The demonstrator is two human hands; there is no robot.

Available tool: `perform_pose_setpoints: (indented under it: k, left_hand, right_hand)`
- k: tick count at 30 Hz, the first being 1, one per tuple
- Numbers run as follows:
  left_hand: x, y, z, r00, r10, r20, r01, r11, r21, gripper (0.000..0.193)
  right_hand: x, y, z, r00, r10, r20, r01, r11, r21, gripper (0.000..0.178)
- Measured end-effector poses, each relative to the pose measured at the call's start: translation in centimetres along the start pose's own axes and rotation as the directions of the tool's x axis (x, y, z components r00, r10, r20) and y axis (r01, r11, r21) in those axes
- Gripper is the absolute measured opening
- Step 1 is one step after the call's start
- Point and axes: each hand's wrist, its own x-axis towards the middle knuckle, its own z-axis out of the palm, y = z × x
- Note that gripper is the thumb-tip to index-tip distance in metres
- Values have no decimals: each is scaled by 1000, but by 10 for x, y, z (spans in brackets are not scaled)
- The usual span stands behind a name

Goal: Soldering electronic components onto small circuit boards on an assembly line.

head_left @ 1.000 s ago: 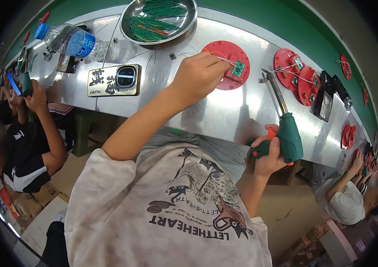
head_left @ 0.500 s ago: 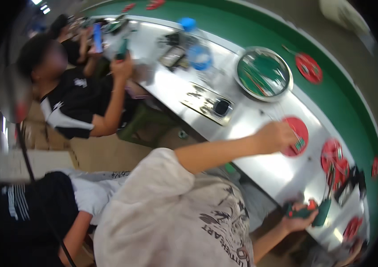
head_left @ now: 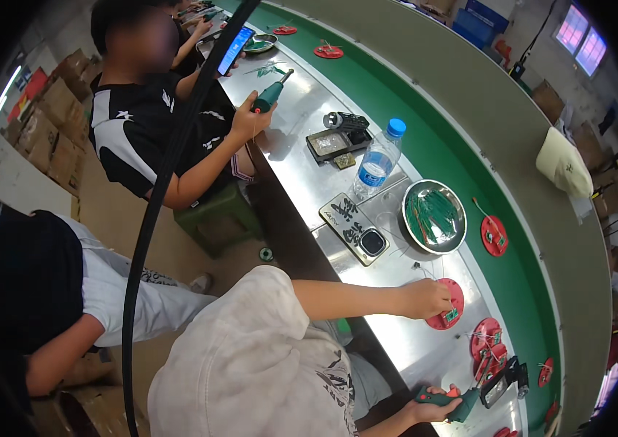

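The person's left hand (head_left: 425, 298) reaches out over the shiny metal table (head_left: 301, 153). Its fingers are curled down on a red round disc (head_left: 449, 306), touching it. A small green board sits on the disc, just beside the fingertips. It is too small to tell if the fingers pinch anything.

The right hand (head_left: 433, 408) is low, near the table's edge. Its fingers are wrapped tight around a green electric screwdriver (head_left: 453, 400) with red parts. The tool lies almost flat, tip pointing to the right.

More red discs (head_left: 487, 348) lie between the two hands, farther along the table. A metal bowl (head_left: 434, 216) full of green wires sits behind the left hand. A water bottle (head_left: 378, 162) with a blue cap stands beyond it.

Another person in a black shirt (head_left: 145, 124) sits farther up the table. That person holds a green tool in one hand and a phone in the other.
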Motion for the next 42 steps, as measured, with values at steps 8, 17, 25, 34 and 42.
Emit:
perform_pose_setpoints:
  k: [8, 17, 25, 34, 42]
  left_hand:
    - [6, 14, -17, 991, -13, -133, 17, 999, 30, 21]
    - [26, 23, -13, 999, -47, -16, 47, 998, 35, 61]
    - [137, -10, 27, 969, 22, 247, -16, 999, -28, 60]
    - [270, -92, 142, 895, -322, 308, 181, 894, 410, 69]
    - [240, -142, 109, 892, -309, 331, 300, 951, 79, 29]
  right_hand:
    - [-5, -1, 1, 996, 59, -72, -58, 998, 15, 42]
    - [9, 10, -12, 996, -35, -80, 50, 981, 185, 42]
    - [15, -4, 2, 978, -45, -202, 83, 979, 185, 43]
    - [16, -3, 0, 956, -33, -290, 105, 966, 238, 46]
    - [12, 1, -5, 979, -99, -178, 135, 969, 207, 41]
